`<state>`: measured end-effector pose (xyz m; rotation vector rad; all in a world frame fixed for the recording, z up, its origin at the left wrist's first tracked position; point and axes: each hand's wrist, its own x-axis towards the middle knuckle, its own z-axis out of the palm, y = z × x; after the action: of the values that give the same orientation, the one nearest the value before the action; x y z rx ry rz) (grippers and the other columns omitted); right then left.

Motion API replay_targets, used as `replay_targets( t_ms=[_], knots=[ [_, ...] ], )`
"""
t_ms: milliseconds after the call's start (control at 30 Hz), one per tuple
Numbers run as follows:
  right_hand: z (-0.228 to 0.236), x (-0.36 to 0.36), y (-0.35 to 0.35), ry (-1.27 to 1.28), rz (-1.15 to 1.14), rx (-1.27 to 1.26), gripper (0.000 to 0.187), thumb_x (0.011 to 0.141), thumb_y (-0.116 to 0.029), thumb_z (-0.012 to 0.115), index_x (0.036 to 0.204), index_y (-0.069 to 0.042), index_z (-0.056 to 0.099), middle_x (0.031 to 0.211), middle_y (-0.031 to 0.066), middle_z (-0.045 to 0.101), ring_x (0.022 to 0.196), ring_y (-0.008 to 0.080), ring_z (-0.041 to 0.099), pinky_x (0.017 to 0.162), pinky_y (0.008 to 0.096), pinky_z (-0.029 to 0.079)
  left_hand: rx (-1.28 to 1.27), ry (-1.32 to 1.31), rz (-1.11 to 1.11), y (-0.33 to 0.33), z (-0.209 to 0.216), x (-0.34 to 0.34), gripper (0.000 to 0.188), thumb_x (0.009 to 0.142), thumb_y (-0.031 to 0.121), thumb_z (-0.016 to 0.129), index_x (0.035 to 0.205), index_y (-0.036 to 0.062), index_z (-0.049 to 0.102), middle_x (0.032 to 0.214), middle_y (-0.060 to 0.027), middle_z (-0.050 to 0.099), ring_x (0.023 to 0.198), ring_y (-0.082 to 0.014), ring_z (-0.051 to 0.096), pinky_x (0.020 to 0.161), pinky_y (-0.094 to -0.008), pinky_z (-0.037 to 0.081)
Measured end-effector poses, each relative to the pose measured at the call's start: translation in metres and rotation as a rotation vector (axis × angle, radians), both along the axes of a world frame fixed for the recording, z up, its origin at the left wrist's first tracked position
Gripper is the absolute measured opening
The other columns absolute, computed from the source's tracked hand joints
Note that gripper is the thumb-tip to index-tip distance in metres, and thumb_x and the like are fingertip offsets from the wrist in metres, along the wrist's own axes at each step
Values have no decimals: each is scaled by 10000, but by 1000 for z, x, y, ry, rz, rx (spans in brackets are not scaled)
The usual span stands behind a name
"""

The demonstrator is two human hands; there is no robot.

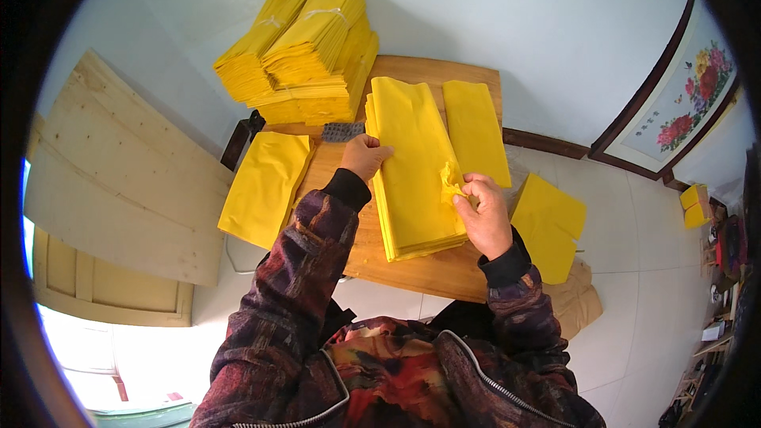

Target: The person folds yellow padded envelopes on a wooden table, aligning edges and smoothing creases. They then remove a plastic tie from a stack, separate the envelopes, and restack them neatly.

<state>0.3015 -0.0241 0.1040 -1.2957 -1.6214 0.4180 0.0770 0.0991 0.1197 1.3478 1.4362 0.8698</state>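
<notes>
Both hands work one central stack of yellow paper (412,166) on the wooden table (420,269): left hand (365,156) presses flat on its edge, right hand (483,218) pinches a crumpled sheet corner (452,182). Three smaller yellow piles (265,186) lie around; two tied bundles (305,51) sit behind.

Yellow paper stack (412,166); brown wooden table (428,269).

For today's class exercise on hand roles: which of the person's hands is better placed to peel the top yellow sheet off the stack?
Right. The right hand already pinches a crumpled edge of the thin yellow paper stack; the left hand rests flat on its far edge.
</notes>
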Motion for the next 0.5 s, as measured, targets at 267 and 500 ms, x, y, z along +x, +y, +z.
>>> replay_targets(
  t_ms=[267, 500],
  knots=[
    [15, -4, 1, 128, 52, -337, 138, 786, -65, 657, 839, 12, 555, 829, 144, 577, 715, 253, 571, 614, 336, 432, 69, -24, 27, -1, 6, 13, 181, 752, 105, 623, 832, -25, 527, 694, -91, 575, 542, -168, 565, 440, -297, 463],
    [43, 11, 0, 219, 80, -93, 128, 826, -37, 636, 805, 8, 517, 728, 30, 486, 640, 111, 458, 569, 252, 381, 63, -180, -95, -9, 59, 26, 165, 841, 121, 562, 935, -14, 553, 727, -35, 573, 525, -103, 509, 467, -236, 412]
  ],
)
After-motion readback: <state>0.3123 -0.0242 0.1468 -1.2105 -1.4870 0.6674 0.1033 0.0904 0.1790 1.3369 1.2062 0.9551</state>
